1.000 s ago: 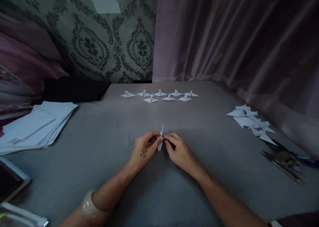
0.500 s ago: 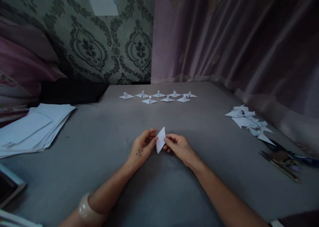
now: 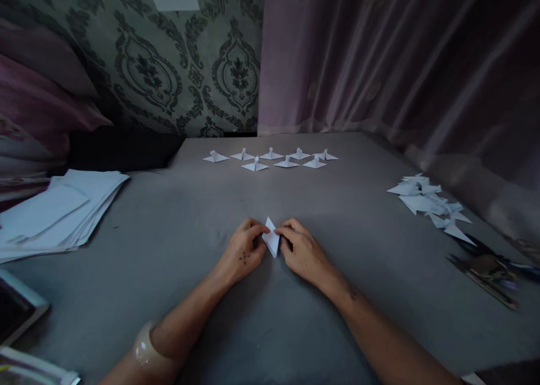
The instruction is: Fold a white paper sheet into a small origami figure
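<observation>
A small white folded paper (image 3: 271,243), diamond-shaped with a point at top and bottom, is held between my two hands over the grey surface. My left hand (image 3: 245,245) grips its left edge with curled fingers and thumb. On the opposite edge, my right hand (image 3: 300,246) pinches it the same way. Farther back, several folded paper birds (image 3: 255,164) stand in two rows with their wings spread. The fingertips partly cover the paper's sides.
At left lies a stack of white paper sheets (image 3: 63,205), with a dark-topped box (image 3: 21,306) nearer me. To the right are a heap of folded paper pieces (image 3: 430,199) and pencil-like tools (image 3: 485,283). A pink curtain (image 3: 329,58) hangs behind.
The folded paper has turned, its top point tilting from right to left. Both hands have shifted their grip, fingers now curled over its edges. The view has tipped slightly downward.
</observation>
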`<state>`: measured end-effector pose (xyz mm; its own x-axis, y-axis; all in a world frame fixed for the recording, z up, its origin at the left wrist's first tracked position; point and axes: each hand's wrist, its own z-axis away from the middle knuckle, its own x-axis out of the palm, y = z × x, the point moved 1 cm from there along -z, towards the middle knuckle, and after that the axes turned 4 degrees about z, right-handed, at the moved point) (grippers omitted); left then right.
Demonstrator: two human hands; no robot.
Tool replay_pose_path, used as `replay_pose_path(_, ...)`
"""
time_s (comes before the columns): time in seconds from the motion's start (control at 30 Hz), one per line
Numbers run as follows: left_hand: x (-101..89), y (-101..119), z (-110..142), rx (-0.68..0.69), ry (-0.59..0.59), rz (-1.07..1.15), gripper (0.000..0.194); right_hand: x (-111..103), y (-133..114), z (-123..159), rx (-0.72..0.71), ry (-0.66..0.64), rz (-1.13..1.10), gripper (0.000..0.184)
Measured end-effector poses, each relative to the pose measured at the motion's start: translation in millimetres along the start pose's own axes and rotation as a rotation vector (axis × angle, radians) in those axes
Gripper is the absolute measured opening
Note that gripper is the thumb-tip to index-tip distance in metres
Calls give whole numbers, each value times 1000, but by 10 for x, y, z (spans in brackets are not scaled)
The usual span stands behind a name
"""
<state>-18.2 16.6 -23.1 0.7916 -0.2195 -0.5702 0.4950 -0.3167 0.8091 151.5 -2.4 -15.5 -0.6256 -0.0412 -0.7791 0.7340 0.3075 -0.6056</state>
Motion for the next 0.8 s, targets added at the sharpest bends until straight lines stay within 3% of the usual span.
replay_pose_path(0.23, -100, -21, 4, -82, -98, 25, 23, -40, 34, 14, 7, -53, -54, 31)
replay_pose_path(0.8, -115, -51, -14, -86, -111, 60, 25, -52, 49, -14, 16, -53, -116, 27)
